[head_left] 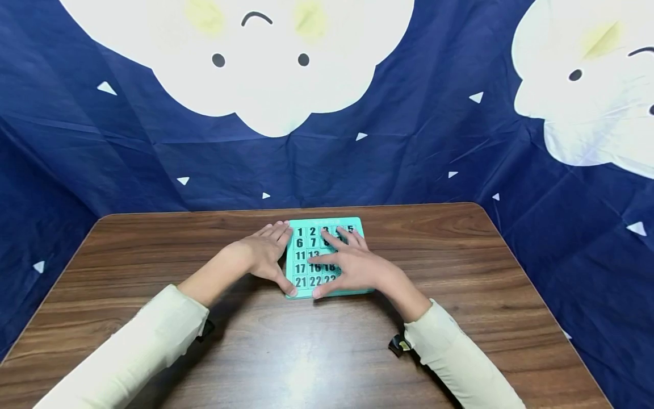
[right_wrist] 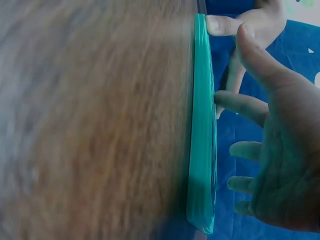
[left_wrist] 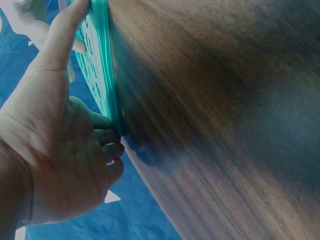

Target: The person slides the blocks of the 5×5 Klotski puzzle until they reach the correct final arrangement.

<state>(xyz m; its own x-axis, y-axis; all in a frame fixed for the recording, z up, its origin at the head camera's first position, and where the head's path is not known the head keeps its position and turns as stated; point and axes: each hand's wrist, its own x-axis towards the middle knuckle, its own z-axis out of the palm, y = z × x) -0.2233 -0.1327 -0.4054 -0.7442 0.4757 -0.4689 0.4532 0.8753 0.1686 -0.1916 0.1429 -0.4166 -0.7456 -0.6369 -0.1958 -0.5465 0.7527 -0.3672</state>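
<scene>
A teal number slide puzzle [head_left: 301,243] with black-numbered tiles lies flat on the wooden table. Along its left side, my left hand [head_left: 263,253] holds the frame, thumb at the near left corner and fingers at the far left. The left wrist view shows those fingers bent against the puzzle's edge [left_wrist: 111,75]. Spread over the right half of the puzzle is my right hand [head_left: 355,264], its index fingertip on the tiles near 13 and 16. It hides several tiles on that side. The right wrist view has its thumb raised above the teal side wall [right_wrist: 201,130], other fingers apart.
The brown wood-grain table [head_left: 306,352] ends at a back edge just behind the puzzle. Dark blue cloth [head_left: 327,170] with white clouds and small triangles hangs behind and on both sides. A black strap [head_left: 397,345] shows at the right cuff.
</scene>
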